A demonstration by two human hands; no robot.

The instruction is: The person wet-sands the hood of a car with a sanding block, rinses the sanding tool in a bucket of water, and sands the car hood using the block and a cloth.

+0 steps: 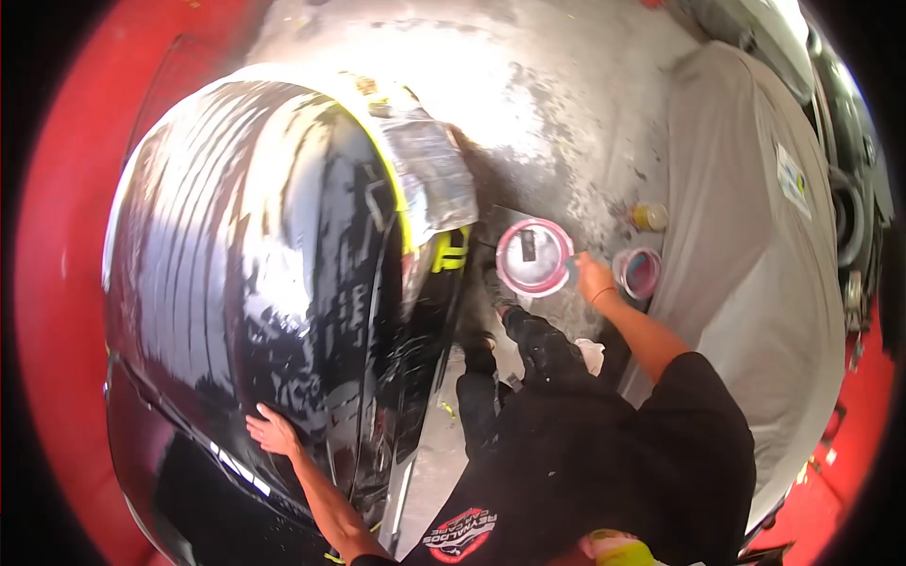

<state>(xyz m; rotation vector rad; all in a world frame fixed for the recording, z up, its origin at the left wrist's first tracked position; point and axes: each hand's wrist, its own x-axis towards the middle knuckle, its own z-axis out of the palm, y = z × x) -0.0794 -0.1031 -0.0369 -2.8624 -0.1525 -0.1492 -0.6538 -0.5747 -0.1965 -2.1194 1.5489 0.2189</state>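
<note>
My left hand [272, 430] rests on the wet, shiny black car hood [283, 283] near its windshield end, fingers stretched out and nothing in them. Over on the right, my right hand [595, 280] is closed beside the rim of a pink-edged bucket [501, 268]. A small blue-grey piece [572, 267] shows at its fingers, too blurred to name. Inside the bucket, a dark rectangular patch shows in the pale water. Yellow tape [393, 184] runs along the hood's edge, and silvery masking [429, 174] covers the front corner.
A second bucket [642, 273] with pinkish sides stands to the right, near a yellowish container [649, 217]. A grey-covered vehicle [746, 245] fills the right side. My legs stand between it and the car. The concrete floor [566, 113] looks wet and stained.
</note>
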